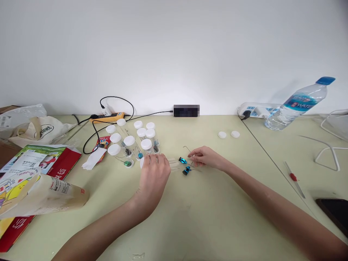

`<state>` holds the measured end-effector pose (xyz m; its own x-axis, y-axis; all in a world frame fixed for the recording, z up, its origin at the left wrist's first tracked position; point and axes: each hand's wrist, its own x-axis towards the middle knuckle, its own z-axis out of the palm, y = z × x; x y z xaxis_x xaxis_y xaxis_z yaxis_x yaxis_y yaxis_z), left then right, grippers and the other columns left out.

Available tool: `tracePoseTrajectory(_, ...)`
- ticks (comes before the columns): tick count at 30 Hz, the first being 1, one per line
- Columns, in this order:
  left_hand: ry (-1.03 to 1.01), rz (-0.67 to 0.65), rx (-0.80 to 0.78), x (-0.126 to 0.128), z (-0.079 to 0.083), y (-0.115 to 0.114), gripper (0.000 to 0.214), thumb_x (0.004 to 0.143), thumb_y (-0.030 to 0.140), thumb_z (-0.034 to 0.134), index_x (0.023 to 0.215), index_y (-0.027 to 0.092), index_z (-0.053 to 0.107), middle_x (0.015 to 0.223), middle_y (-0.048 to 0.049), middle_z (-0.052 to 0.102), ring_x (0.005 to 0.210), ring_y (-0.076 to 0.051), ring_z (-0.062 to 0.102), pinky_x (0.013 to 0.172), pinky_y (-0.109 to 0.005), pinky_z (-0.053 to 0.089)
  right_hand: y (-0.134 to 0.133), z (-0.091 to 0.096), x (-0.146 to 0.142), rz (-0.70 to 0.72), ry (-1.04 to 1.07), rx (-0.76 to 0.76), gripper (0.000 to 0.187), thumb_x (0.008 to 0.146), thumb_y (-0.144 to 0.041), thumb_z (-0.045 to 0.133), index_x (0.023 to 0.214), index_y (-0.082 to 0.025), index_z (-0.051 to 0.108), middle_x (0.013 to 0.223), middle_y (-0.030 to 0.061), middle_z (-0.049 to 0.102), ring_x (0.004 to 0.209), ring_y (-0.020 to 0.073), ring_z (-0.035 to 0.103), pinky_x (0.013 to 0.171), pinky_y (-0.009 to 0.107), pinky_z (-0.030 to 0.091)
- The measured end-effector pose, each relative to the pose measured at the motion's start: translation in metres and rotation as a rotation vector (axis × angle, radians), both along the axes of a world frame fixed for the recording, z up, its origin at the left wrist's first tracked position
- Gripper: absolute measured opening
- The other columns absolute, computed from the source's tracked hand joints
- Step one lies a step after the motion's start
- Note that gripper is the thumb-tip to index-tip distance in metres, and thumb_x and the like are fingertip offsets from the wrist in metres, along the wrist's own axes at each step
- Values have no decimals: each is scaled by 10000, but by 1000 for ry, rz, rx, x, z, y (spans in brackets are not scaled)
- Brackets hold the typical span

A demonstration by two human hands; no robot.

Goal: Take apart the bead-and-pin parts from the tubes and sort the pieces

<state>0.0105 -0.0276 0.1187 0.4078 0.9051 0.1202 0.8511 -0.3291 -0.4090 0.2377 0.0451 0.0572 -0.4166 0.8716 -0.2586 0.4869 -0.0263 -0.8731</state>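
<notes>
My left hand (155, 174) is closed with curled fingers round what looks like a clear tube (173, 164), lying on its side. A white cap peeks out at that hand's left; the fingers hide most of the tube. My right hand (205, 157) pinches a thin bent metal wire (187, 148). Just left of its fingertips are two small shiny blue pieces with black ends, the upper piece (182, 160) and the lower piece (186, 170). Beside my left hand stand several clear capped tubes (130, 145) holding small coloured pieces on wires.
Two loose white caps (222, 135) lie at the back right. A tilted-looking water bottle (299, 103) stands by a white power strip (248, 108). At left are a drink cup (65, 192), a red box (73, 159) and a yellow power strip (108, 117). A red-handled tool (293, 177) lies right.
</notes>
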Motion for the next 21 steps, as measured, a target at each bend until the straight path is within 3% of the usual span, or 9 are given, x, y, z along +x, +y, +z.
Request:
tracePoseTrajectory(4, -132, -56, -88, -4, 1, 3, 496, 724, -52, 438, 1193, 77, 535, 910, -152, 635, 831, -255, 602, 733, -365, 448, -11, 20, -9, -9, 49, 70, 372, 857, -493, 490, 1014, -187, 631, 755, 25, 595, 606, 124, 510, 540, 249, 393)
tracePoseTrajectory(7, -418, -150, -245, -5, -1, 14, 386, 798, 56, 455, 1156, 163, 550, 927, -97, 650, 799, -217, 612, 667, -306, 438, -26, 42, -16, -30, 159, 136, 426, 917, -526, 359, 1070, -207, 598, 938, 55, 575, 760, 146, 540, 647, 263, 454)
tracePoseTrajectory(10, -887, -181, -605, -5, -6, 27, 226, 845, 252, 508, 1057, 223, 582, 950, -34, 660, 794, -179, 623, 635, -264, 444, -40, 57, -22, -61, 177, 179, 453, 939, -540, 276, 1232, -277, 500, 1155, 62, 507, 825, 149, 552, 766, 307, 474)
tracePoseTrajectory(12, -1180, -185, -914, -3, -11, 33, 251, 806, 313, 582, 1031, 201, 581, 971, -34, 655, 829, -174, 630, 655, -257, 468, -48, 62, -25, -41, 155, 224, 455, 928, -544, 317, 1307, -317, 424, 1210, 64, 475, 809, 149, 557, 759, 320, 477)
tracePoseTrajectory(14, -1372, -204, -1160, -1, -17, 35, 296, 772, 314, 634, 1021, 167, 572, 968, -51, 647, 870, -181, 631, 704, -270, 488, -53, 65, -29, -25, 126, 288, 453, 892, -537, 428, 1289, -319, 433, 1195, 60, 490, 814, 162, 557, 705, 304, 473)
tracePoseTrajectory(16, -1457, -227, -1287, 3, -22, 32, 325, 761, 311, 655, 1029, 156, 559, 939, -55, 643, 891, -186, 629, 751, -296, 496, -56, 68, -32, -8, 110, 317, 393, 859, -515, 509, 1181, -291, 499, 1075, 43, 551, 767, 163, 552, 629, 275, 451)
tracePoseTrajectory(18, -1464, -215, -1270, 6, -24, 27, 396, 748, 342, 674, 1073, 170, 530, 958, -57, 642, 920, -193, 625, 776, -318, 501, -54, 72, -30, 17, 111, 305, 313, 854, -500, 525, 1056, -261, 531, 940, 21, 579, 672, 141, 533, 562, 254, 415)
tracePoseTrajectory(21, -1340, -152, -939, 7, -16, 18, 514, 717, 436, 692, 1136, 220, 487, 1143, -77, 596, 1038, -222, 582, 816, -346, 498, -45, 82, -14, -42, 52, 359, 304, 846, -510, 531, 1004, -250, 526, 905, 12, 587, 577, 115, 489, 522, 251, 378)
